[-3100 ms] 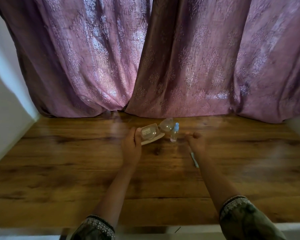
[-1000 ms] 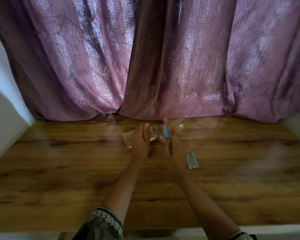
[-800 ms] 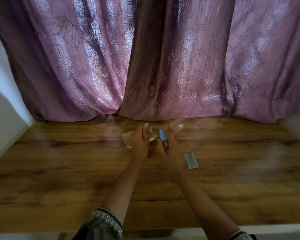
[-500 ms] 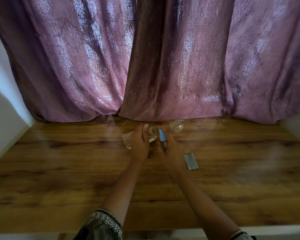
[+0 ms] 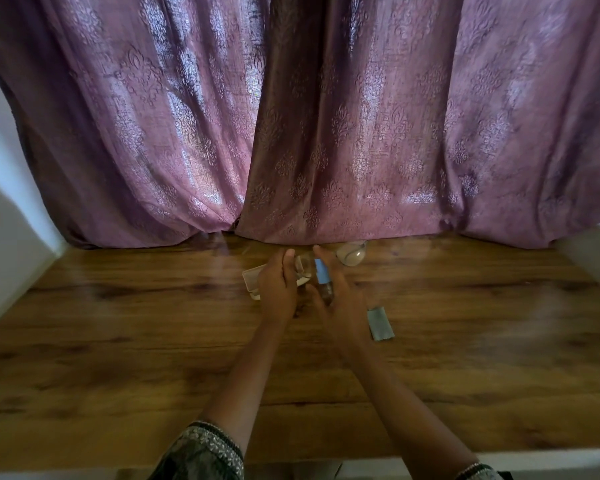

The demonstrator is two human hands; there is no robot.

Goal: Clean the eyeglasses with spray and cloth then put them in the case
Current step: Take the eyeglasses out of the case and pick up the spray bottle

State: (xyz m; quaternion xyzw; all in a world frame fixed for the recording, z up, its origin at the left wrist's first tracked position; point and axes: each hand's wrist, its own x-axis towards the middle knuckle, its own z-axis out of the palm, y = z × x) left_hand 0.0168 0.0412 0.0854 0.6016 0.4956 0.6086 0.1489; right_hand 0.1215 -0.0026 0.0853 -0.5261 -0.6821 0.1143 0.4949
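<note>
Above wooden table (image 5: 118, 341): left hand (image 5: 278, 289) grips clear-lensed eyeglasses (image 5: 350, 256); right hand (image 5: 343, 299) clasps blue-capped spray bottle (image 5: 322, 273).

The 2 hands meet over the middle of the table (image 5: 118, 341), toward its far edge, with the curtain (image 5: 291, 116) hanging behind. The left hand (image 5: 278, 289) holds the eyeglasses (image 5: 350, 255): 1 lens lies between the hands and the other juts out far right. The right hand (image 5: 340, 301) holds the spray bottle (image 5: 323, 277), just right of the left hand. The case (image 5: 252, 278) lies on the table, showing left of the left hand. The cloth (image 5: 380, 323) lies just right of the right hand.
</note>
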